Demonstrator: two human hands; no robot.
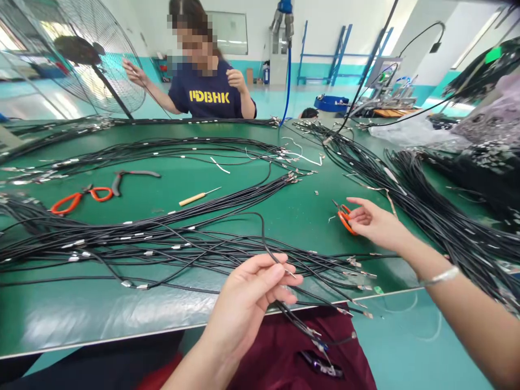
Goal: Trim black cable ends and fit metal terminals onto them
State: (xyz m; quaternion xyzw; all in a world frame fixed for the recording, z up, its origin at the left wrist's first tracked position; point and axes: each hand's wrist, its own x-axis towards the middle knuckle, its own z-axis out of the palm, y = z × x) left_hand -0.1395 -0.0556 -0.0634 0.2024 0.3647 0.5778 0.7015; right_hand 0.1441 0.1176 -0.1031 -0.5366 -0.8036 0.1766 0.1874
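My left hand is closed on a black cable, pinching it near its bare metal end between thumb and fingers. The cable loops up and back to the left over the bundle. Farther right, my right hand has its fingers at the handles of small orange-handled scissors, which lie at table level with their blades pointing away to the left. Below my left hand, several more black cables with metal ends hang over the table edge above my lap.
Bundles of black cables cross the green table. On the left lie orange scissors and grey-handled pliers; a wooden-handled pick lies mid-table. More cables are at right. A co-worker holds a cable opposite, beside a fan.
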